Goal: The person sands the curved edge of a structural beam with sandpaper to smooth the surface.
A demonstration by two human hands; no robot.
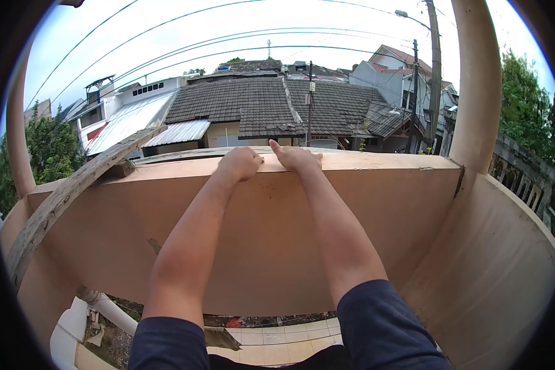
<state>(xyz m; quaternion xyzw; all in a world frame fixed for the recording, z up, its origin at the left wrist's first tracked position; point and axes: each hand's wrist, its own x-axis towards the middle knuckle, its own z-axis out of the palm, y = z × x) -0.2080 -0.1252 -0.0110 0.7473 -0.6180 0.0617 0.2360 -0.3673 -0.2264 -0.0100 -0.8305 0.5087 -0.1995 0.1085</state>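
Note:
Both forearms reach forward to the flat top of a peach-coloured parapet wall (376,161). My left hand (242,163) rests on this ledge left of centre, its fingers curled in; whatever it may hold is hidden. Just to its right, my right hand (297,158) touches the same ledge, with the thumb stretched out toward the upper left and the fingers apart from it, partly bent at the far side. No object shows in it. A narrow gap separates the two hands. Small dark specks mark the wall face below them.
A long weathered wooden beam (74,185) slants over the wall at the left, beside a small wood block (121,169). Round columns (476,86) stand at both sides. Cables, tiled roofs (228,98) and poles lie beyond. Far below is a tiled floor (277,336).

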